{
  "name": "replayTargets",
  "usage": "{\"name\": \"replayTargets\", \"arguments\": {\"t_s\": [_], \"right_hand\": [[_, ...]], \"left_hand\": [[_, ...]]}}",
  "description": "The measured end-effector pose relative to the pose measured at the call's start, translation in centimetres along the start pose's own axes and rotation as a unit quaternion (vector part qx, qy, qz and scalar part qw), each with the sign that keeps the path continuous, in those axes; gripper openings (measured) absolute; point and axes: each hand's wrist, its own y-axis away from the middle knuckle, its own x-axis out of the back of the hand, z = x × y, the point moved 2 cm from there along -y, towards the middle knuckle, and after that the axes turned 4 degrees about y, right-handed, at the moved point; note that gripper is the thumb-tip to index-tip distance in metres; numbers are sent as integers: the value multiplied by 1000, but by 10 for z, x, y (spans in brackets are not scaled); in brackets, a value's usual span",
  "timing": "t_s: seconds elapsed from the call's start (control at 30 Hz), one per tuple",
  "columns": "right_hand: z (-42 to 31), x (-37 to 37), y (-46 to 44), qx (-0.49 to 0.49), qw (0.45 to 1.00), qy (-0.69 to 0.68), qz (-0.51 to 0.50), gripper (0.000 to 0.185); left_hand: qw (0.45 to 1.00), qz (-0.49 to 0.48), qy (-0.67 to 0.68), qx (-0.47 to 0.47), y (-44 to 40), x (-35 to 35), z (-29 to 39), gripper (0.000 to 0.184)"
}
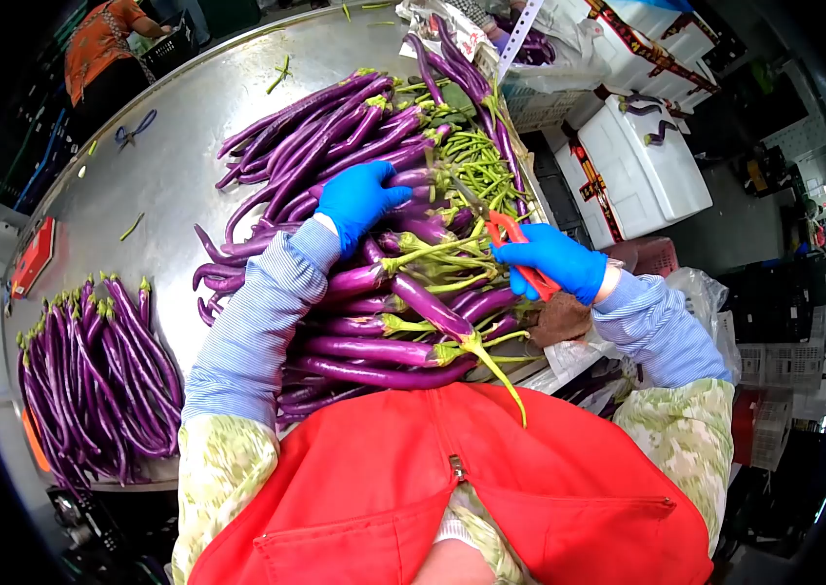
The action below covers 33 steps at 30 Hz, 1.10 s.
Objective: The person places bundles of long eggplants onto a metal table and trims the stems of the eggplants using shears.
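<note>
Long purple eggplants point(374, 348) with green stems lie in a big pile before me. My left hand point(359, 202), in a blue glove, is closed on an eggplant point(413, 179) in the middle of the pile; its fingertips are partly hidden. In my blue-gloved right hand point(561, 263) is a pair of red-handled shears point(506, 234), blades pointing up and left toward the stem ends. Cut green stems point(476, 168) lie heaped just beyond the blades. One eggplant close to me has a long stem point(496, 370) hanging over my red apron point(364, 448).
Another eggplant bundle point(101, 380) lies at the left of the metal table point(174, 127), near a red box point(35, 258). White foam boxes point(642, 166) stand to the right, with eggplants on one. A person in orange point(101, 44) works at the far left.
</note>
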Motion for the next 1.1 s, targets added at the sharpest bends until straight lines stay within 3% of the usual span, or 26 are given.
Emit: {"name": "replayTargets", "arguments": {"t_s": [0.1, 0.13, 0.17, 0.23, 0.3, 0.33, 0.43, 0.47, 0.5, 0.6, 0.7, 0.83, 0.87, 0.9, 0.97, 1.03, 1.1], "right_hand": [[12, 16, 11, 2, 998, -56, 3, 30], [17, 19, 17, 3, 995, -101, 18, 33], [21, 24, 24, 17, 991, -135, 6, 35], [29, 26, 42, 29, 989, -145, 11, 39], [40, 22, 59, 36, 989, -142, 18, 43], [44, 18, 67, 40, 989, -140, 23, 45], [52, 5, 84, 56, 988, -135, 45, 50], [54, 2, 86, 56, 990, -126, 38, 53], [55, 0, 87, 61, 989, -126, 39, 54], [51, -7, 85, 82, 988, -130, 36, 53], [50, -13, 82, 105, 982, -156, 34, 49], [53, -16, 77, 105, 978, -174, 43, 51], [58, -16, 75, 114, 978, -169, 33, 52], [60, -14, 76, 126, 978, -163, 23, 52], [62, -14, 85, 101, 977, -186, 40, 53], [71, -8, 89, 109, 973, -194, 54, 52], [68, 0, 89, 124, 971, -192, 73, 53]], "left_hand": [[999, 39, 7, -28, -10, 7, -19, 46], [988, 118, -3, -104, -8, 11, -16, 52], [989, 96, -14, -111, -4, 15, -14, 55], [982, -16, 47, -180, 16, 30, 9, 54], [942, -207, 259, -58, 42, 42, 17, 54], [935, -226, 255, -97, 52, 50, 17, 59], [968, -160, 76, -180, 91, 59, 28, 64], [961, -179, -8, -212, 97, 54, 29, 69], [962, -134, -67, -230, 105, 47, 29, 63], [970, -79, -28, -228, 119, 48, 27, 55], [956, -97, 40, -274, 123, 49, 72, 50], [890, -172, -140, -398, 114, 6, 105, 53], [865, -153, -167, -447, 110, -7, 91, 52], [879, -177, -173, -408, 108, -10, 88, 46], [871, -130, -223, -418, 105, -13, 75, 40], [882, -113, -132, -439, 94, -7, 78, 35], [936, -128, -114, -308, 69, 11, 86, 32]]}}
